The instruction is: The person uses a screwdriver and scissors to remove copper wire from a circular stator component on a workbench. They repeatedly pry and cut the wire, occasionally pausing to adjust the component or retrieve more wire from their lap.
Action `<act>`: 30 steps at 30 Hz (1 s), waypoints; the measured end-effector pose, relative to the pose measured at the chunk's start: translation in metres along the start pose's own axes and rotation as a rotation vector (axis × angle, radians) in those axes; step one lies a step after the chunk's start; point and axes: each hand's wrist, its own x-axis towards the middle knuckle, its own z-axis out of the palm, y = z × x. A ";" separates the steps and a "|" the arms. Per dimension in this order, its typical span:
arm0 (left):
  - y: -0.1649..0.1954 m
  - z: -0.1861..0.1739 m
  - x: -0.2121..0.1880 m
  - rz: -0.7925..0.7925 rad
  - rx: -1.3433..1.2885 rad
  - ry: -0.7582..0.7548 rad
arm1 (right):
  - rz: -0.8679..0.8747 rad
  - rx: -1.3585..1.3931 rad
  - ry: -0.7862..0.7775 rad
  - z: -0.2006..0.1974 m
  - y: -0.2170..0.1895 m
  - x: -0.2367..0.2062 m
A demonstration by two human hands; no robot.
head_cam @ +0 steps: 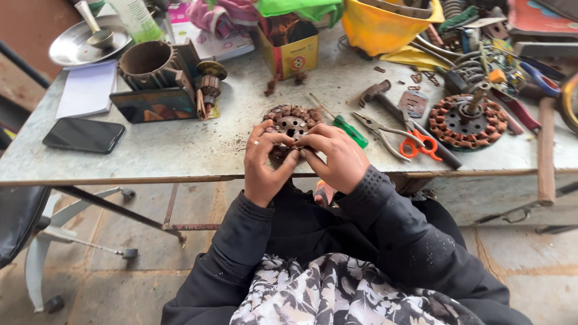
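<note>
Both hands are closing on a round copper-wound stator (293, 123), a flat ring with holes in its centre plate. Someone in black sleeves is holding it at the near edge of a grey metal workbench (180, 150). Left hand (265, 162) is gripping the ring's lower left side, with fingers curled over the windings and a ring showing on one finger. Right hand (335, 157) is clamping the lower right side, fingertips pressed together against the coil edge. Being a disc, it has no long axis; its flat face is tilting up towards the person, with the far edge leaning away over the bench.

Behind it, towards the back of the bench, a small yellow and red cardboard box (294, 51) is standing open. Left of that, a white booklet (89, 89) is lying flat, and a black phone (83, 135) is resting just in front of it. A green-handled screwdriver (345, 126) is lying just right of the stator. Orange-handled scissors (420, 144) and grey pliers (379, 131) are lying beyond it. Farther right, a second wound stator (468, 121) is sitting flat.
</note>
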 end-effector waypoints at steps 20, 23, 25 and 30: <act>0.007 -0.005 0.004 0.061 0.126 -0.052 | 0.010 0.024 0.007 0.004 0.011 0.009; 0.006 -0.004 0.003 0.059 0.112 -0.046 | 0.040 0.084 -0.001 0.004 0.012 0.008; 0.006 -0.004 0.004 0.055 0.092 -0.053 | 0.040 0.083 0.000 0.004 0.013 0.007; 0.005 -0.005 0.004 0.044 0.069 -0.069 | -0.006 0.141 -0.007 0.000 0.020 0.008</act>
